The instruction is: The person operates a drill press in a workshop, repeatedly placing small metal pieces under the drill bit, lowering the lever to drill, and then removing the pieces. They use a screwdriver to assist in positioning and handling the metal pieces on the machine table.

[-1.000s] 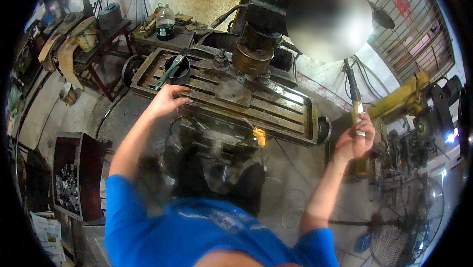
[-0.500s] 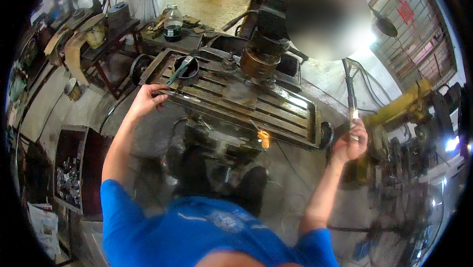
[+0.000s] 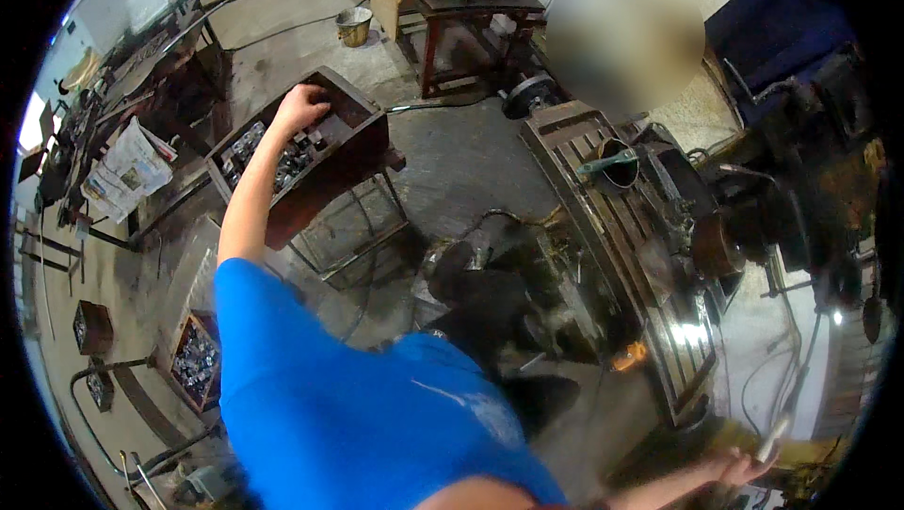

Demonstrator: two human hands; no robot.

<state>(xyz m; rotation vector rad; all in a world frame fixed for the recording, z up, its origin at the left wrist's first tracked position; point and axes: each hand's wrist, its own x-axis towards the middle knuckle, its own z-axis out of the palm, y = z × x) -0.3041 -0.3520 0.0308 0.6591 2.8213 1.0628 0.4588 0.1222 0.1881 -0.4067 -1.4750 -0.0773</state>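
My left hand (image 3: 302,107) is over a dark open-topped box (image 3: 325,185), above its far end. Its fingers are curled downward, and whatever they hold, if anything, is hidden. Small metal parts (image 3: 294,154) lie in the box beside my wrist. At the lower right, my right hand (image 3: 739,468) is closed around the pale grip of a long lever (image 3: 775,438). Between my arms is a slotted machine table (image 3: 603,218). On it stands a round container (image 3: 617,174) with a green-handled brush (image 3: 603,163) across its rim.
An orange-handled tool (image 3: 629,356) is at the machine table's near edge. A handwheel (image 3: 530,96) juts from its far end. More parts fill a box (image 3: 195,359) at lower left. Buckets, one on the floor (image 3: 354,28), and a dark side table (image 3: 476,3) are farther back.
My view has turned left. My left hand has gone from the machine table's edge to the box of metal parts. My right hand stays on the lever.
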